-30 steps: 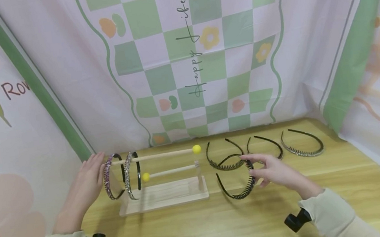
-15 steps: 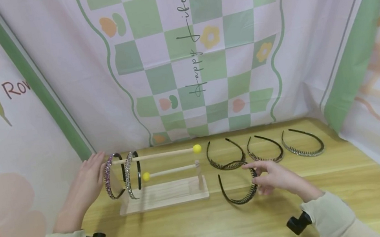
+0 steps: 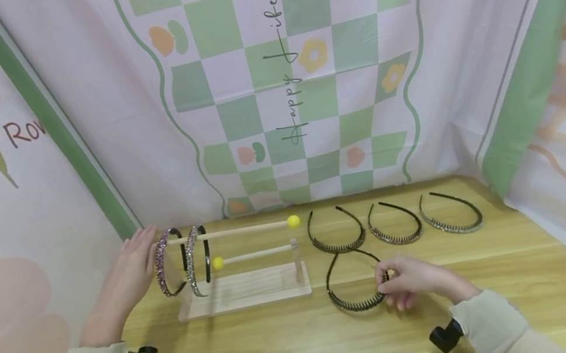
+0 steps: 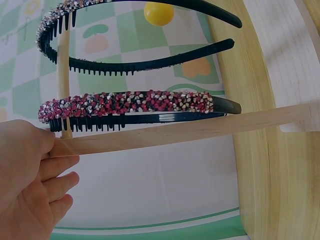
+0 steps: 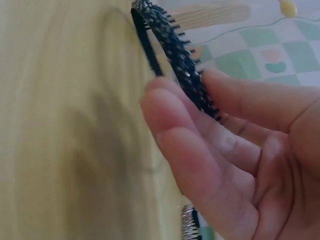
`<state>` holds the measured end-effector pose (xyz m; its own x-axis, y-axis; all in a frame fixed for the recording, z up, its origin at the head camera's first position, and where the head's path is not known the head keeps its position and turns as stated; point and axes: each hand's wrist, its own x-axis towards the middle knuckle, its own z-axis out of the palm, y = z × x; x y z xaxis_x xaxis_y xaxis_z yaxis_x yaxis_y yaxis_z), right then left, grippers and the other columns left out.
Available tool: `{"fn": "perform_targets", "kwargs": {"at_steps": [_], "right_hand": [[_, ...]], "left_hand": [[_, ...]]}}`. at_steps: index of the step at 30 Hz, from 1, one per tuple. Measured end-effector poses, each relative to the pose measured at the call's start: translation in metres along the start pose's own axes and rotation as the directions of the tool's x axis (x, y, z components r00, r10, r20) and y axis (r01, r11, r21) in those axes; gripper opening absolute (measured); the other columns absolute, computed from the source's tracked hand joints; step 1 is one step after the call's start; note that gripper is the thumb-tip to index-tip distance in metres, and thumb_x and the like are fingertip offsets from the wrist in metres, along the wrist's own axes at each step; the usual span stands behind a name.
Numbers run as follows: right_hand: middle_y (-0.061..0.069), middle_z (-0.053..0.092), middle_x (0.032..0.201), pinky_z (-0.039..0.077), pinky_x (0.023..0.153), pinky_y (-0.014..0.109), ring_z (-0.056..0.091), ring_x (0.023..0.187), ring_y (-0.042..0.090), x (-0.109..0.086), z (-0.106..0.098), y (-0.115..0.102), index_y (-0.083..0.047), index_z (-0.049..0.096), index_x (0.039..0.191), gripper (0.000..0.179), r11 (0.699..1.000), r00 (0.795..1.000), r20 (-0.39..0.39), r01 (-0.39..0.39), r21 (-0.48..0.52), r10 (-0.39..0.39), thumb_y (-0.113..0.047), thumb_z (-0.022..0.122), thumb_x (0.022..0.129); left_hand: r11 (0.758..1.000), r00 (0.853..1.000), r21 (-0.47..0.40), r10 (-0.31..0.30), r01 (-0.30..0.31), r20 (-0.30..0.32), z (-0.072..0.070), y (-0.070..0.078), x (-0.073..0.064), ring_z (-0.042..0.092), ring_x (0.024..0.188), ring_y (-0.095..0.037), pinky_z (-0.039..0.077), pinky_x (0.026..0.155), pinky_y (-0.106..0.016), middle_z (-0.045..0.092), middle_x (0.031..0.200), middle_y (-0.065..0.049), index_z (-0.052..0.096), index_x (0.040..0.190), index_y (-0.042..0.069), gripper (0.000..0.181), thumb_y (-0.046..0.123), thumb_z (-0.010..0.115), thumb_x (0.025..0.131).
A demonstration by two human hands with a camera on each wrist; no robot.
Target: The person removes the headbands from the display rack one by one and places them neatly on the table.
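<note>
My right hand (image 3: 412, 281) pinches a black toothed headband (image 3: 360, 307) by its side, above the table. In the right wrist view, dark stones cover this headband (image 5: 182, 65), held between thumb and fingers. At the left, a wooden headband stand (image 3: 246, 290) carries two rods with yellow ball ends. My left hand (image 3: 127, 272) holds the top of its left upright (image 4: 150, 137), thumb and fingers about the end. A pink-stoned headband (image 3: 162, 268) and a silver-stoned headband (image 3: 193, 264) hang on the upper rod (image 3: 247, 230).
Behind the right hand lie three headbands in a row: a dark one (image 3: 338, 247), a middle one (image 3: 398, 239) and a silvery one (image 3: 454, 229). The lower rod (image 3: 258, 255) bears no headband. A patterned cloth (image 3: 279, 100) backs the wooden table (image 3: 262, 350).
The right hand has moved down and nearer, turning the held headband so its toothed curve faces the front. The left hand and the stand have stayed put.
</note>
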<state>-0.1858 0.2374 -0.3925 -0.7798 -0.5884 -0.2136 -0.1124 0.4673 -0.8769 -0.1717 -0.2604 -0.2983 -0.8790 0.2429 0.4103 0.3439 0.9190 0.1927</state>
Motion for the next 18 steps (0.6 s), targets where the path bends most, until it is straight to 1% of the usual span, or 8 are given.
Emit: {"fn": "perform_targets", "kwargs": {"at_steps": [4,8,13,18], "right_hand": [[0.018,0.064,0.067,0.052,0.043,0.025,0.060,0.049,0.019,0.000,0.002,0.007,-0.001,0.055,0.091,0.010,0.999,0.998,0.059,-0.020,0.038,0.017,-0.010,0.058,0.090],[0.017,0.064,0.067,0.051,0.042,0.022,0.060,0.049,0.016,0.000,0.002,0.015,0.000,0.057,0.090,0.011,0.998,0.995,0.099,-0.031,0.062,0.025,-0.011,0.058,0.090],[0.014,0.063,0.066,0.051,0.043,0.022,0.059,0.049,0.013,0.000,0.001,0.024,-0.001,0.058,0.090,0.012,0.997,0.993,0.112,-0.050,0.062,0.043,-0.013,0.059,0.089],[0.013,0.063,0.067,0.050,0.042,0.021,0.058,0.049,0.012,0.000,0.000,0.028,-0.003,0.057,0.089,0.011,0.996,0.992,0.119,-0.053,0.067,0.045,-0.013,0.059,0.089]], "left_hand": [[1.000,1.000,0.003,0.002,-0.002,0.004,0.000,0.001,0.000,0.027,0.126,-0.048,0.011,0.109,-0.051,0.033,0.135,-0.033,0.034,0.133,-0.014,0.040,0.006,0.038,0.098],[1.000,1.000,0.001,0.004,-0.004,0.001,0.000,0.001,0.000,0.027,0.125,-0.049,0.011,0.109,-0.051,0.033,0.135,-0.033,0.034,0.133,-0.014,0.040,0.006,0.038,0.098],[1.000,1.000,-0.002,0.002,-0.002,-0.002,0.000,0.001,0.001,0.027,0.126,-0.048,0.011,0.109,-0.051,0.033,0.135,-0.033,0.034,0.133,-0.014,0.040,0.006,0.038,0.098],[1.000,1.000,0.001,0.008,-0.008,-0.012,0.000,0.001,0.001,0.028,0.125,-0.048,0.011,0.109,-0.051,0.034,0.135,-0.033,0.035,0.133,-0.014,0.040,0.006,0.038,0.098]]}}
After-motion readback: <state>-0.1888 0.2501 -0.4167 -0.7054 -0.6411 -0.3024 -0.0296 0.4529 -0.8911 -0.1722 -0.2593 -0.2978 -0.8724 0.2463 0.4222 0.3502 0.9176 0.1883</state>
